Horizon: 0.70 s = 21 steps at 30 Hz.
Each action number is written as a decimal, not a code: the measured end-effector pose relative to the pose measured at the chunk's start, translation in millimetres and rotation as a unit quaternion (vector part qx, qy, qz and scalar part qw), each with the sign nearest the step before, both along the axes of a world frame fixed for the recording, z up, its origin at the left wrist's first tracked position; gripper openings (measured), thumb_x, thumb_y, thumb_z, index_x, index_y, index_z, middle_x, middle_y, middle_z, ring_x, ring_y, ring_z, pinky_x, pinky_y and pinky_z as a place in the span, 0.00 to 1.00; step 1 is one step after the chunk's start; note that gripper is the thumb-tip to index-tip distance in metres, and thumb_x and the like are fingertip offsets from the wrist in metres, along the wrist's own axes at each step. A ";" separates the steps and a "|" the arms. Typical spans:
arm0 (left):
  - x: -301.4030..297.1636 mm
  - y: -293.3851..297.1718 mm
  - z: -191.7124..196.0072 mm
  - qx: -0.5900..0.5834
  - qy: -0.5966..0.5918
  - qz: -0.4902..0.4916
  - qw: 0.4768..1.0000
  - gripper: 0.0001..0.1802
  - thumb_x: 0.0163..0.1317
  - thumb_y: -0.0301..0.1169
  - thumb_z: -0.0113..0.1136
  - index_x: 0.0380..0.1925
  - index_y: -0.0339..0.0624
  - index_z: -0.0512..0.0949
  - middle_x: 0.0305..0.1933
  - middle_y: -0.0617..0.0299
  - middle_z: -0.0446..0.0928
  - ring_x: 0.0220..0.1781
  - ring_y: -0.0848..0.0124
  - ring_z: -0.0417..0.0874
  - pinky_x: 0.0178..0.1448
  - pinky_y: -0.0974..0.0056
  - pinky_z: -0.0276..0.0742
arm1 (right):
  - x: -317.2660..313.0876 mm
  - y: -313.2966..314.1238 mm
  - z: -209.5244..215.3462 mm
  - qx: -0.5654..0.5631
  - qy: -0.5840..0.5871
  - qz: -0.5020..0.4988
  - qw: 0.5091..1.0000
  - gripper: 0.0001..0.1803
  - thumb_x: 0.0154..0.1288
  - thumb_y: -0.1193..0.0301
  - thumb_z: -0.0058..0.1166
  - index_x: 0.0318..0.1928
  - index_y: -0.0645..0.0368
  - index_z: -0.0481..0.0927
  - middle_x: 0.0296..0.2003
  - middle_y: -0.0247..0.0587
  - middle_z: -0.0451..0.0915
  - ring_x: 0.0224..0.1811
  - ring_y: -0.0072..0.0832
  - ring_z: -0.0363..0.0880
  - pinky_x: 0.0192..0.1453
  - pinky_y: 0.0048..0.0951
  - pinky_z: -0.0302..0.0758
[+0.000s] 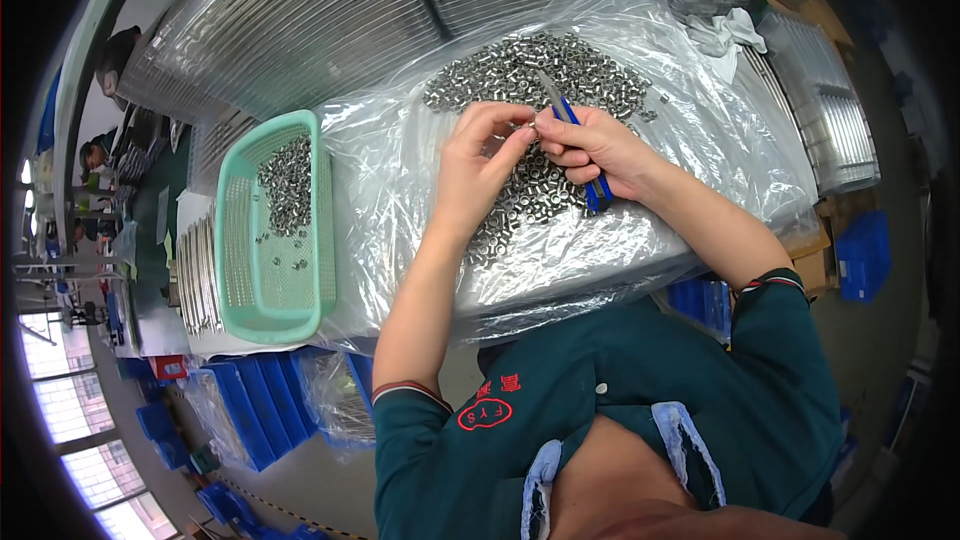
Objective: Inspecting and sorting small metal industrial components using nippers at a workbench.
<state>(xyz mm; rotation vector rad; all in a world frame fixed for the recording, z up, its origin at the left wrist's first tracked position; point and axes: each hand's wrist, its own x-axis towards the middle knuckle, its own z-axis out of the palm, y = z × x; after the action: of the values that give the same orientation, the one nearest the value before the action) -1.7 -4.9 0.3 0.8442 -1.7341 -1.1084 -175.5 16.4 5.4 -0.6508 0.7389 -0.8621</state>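
Note:
My left hand (478, 158) and my right hand (610, 152) meet at the fingertips above a sheet of clear plastic. A small metal piece (534, 128) shows between the pinched thumb and fingers of the left hand, mostly hidden by them. In my right hand lies a blue utility knife (599, 192), its blade end pointing up and away from me; the right thumb and forefinger also reach the small piece. Shiny short metal sleeves (500, 78) are heaped beyond the hands, and more metal sleeves (535, 198) lie below and between them.
A pale green plastic basket (326, 230) holding similar metal parts stands at the left. Stacked clear trays (300, 25) line the far side. Metal rods (200, 275) lie left of the basket, a white cloth (728, 32) at the far right. Blue bins (255, 410) stand below.

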 end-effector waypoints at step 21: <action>-4.7 2.5 -0.3 -0.185 -0.088 0.101 0.974 0.10 0.48 0.27 0.63 0.33 0.43 0.80 0.35 0.60 0.73 0.37 0.67 0.74 0.39 0.66 0.71 | -1.3 -1.7 -0.9 0.043 -0.055 0.010 0.997 0.09 0.63 0.65 0.50 0.31 0.55 0.69 0.22 0.23 0.66 0.15 0.05 0.57 0.12 0.07 0.53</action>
<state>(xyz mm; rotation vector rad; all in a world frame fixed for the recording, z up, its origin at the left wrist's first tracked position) -6.4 -2.5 0.0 0.8777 -1.8756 -0.5643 -176.8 14.7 4.5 -0.5283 0.6653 -0.8373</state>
